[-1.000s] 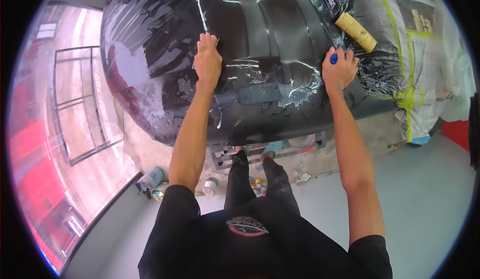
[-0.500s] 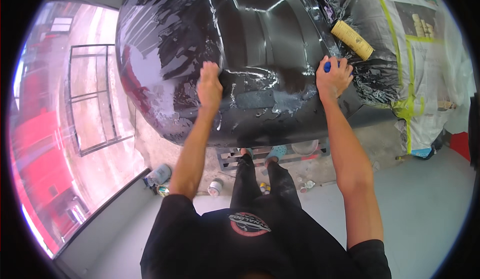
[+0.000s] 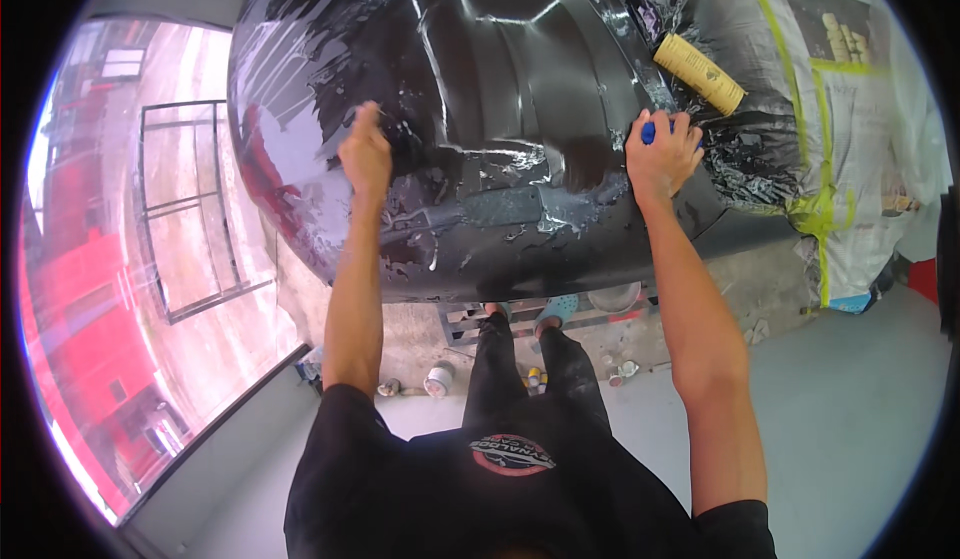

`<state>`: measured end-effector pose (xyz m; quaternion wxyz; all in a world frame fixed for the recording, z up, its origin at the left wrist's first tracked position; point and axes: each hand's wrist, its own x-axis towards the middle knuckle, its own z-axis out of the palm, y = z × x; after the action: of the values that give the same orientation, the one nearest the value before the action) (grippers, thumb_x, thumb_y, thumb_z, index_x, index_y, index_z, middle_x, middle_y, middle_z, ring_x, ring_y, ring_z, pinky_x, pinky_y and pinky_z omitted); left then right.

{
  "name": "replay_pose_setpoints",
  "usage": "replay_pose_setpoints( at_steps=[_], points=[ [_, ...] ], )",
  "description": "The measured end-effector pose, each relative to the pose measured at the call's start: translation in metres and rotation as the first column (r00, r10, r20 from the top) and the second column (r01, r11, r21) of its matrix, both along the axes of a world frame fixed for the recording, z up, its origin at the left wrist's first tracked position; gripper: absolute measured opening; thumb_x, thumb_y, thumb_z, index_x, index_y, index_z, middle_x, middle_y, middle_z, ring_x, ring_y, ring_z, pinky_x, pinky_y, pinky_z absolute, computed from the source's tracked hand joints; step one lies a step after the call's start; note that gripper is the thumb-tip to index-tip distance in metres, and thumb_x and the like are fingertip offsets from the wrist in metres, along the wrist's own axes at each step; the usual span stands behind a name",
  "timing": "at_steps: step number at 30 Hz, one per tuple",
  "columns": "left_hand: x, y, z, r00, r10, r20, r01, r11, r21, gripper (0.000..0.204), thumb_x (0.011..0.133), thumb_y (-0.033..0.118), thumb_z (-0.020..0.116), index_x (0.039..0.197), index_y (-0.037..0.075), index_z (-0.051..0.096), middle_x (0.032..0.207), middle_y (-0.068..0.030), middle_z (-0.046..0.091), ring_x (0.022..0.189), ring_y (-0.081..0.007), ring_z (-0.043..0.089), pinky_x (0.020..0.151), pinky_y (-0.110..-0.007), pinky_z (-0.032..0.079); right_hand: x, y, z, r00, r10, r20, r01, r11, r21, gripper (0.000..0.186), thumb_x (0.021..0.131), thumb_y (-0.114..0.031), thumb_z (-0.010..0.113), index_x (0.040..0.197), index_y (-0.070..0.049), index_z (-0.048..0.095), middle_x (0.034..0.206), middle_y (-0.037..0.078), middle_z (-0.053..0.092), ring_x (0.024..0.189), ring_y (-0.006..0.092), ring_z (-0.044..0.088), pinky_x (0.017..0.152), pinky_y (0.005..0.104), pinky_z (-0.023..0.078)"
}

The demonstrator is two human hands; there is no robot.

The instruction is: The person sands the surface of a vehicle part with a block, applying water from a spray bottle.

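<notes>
A glossy dark car panel (image 3: 480, 249), wet with whitish streaks and beads of liquid, curves in front of me. Over its left part is my left hand (image 3: 366, 159), fingers closed and slightly blurred by motion. Whatever it grips against the surface is hidden by the hand. My right hand (image 3: 660, 164) rests at the panel's right side, its fingers wrapped round a blue object (image 3: 649, 133). Only small bits of this object show between the fingers, so its kind is unclear. Just beyond that hand lies a yellow cylindrical tube (image 3: 700, 74) on black plastic film.
Masking paper (image 3: 860, 169) with yellow-green tape (image 3: 818, 219) covers the area at right. Below the panel stand a dark slatted rack (image 3: 460, 324) and a white tub (image 3: 438, 379). A black metal frame (image 3: 190, 199) is outside at left.
My left hand has moved left across the panel, away from the raised middle part. My right hand stays at nearly the same spot, still holding the blue object.
</notes>
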<state>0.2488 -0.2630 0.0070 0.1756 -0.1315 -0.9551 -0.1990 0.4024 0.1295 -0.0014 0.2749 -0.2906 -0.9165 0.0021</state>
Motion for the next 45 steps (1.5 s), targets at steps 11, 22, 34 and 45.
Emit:
replay_pose_setpoints(
  at_steps=[11,22,34,45],
  points=[
    [0.062,0.071,-0.03,0.823,-0.568,-0.007,0.568,0.823,-0.023,0.04,0.089,-0.008,0.06,0.127,0.003,0.068,0.139,-0.017,0.065,0.137,-0.033,0.057,0.119,-0.047,0.043,0.006,0.005,-0.005,0.999,-0.03,0.042,0.028,0.999,0.032,0.021,0.094,-0.036,0.068,0.086,-0.016,0.069,0.103,0.004,0.061,0.098,0.0315,0.058,0.08,0.0489,0.046],
    [0.064,0.092,-0.032,0.892,-0.451,-0.035,0.452,0.886,0.106,0.032,0.093,-0.004,0.062,0.123,0.004,0.069,0.135,-0.0181,0.068,0.133,-0.0339,0.061,0.111,-0.043,0.052,0.0,-0.003,0.005,0.997,-0.01,0.075,0.008,1.0,0.024,0.02,0.094,-0.034,0.067,0.09,-0.014,0.07,0.105,0.006,0.062,0.101,0.0328,0.058,0.081,0.05,0.047],
    [0.069,0.069,-0.049,0.961,-0.266,-0.079,0.271,0.961,0.061,0.031,0.095,-0.003,0.061,0.125,-0.002,0.069,0.133,-0.0217,0.068,0.133,-0.0386,0.059,0.116,-0.048,0.046,0.0,-0.003,-0.001,0.997,-0.035,0.075,0.037,0.999,-0.018,0.018,0.093,-0.034,0.068,0.092,-0.017,0.072,0.106,0.005,0.063,0.102,0.0338,0.058,0.084,0.0516,0.046],
    [0.083,0.079,-0.052,0.878,-0.476,-0.058,0.479,0.871,0.104,0.04,0.09,-0.008,0.061,0.129,0.0,0.067,0.138,-0.0193,0.065,0.139,-0.0351,0.055,0.118,-0.048,0.043,0.001,-0.004,0.001,0.999,-0.035,0.04,0.034,0.999,0.02,0.018,0.092,-0.032,0.068,0.088,-0.015,0.07,0.104,0.006,0.062,0.1,0.0336,0.057,0.082,0.0509,0.045]
  ],
)
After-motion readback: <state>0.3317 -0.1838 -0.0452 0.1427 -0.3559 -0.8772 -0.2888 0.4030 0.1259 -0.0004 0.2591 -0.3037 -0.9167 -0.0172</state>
